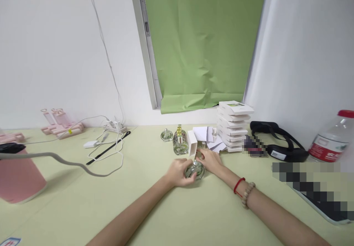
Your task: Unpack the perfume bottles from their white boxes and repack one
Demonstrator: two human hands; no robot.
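Pale green table [155, 213] spreads beneath the left hand [176, 171] and right hand [210, 160]. Beyond the right hand rises a stack of white boxes [233, 128]; an open white carton [191, 143] stands just past both. Between the hands is a glass perfume bottle [197, 172], neck up, broad axis side to side. The left hand, half curled, grips it; the right bends near its neck, its hold unclear.
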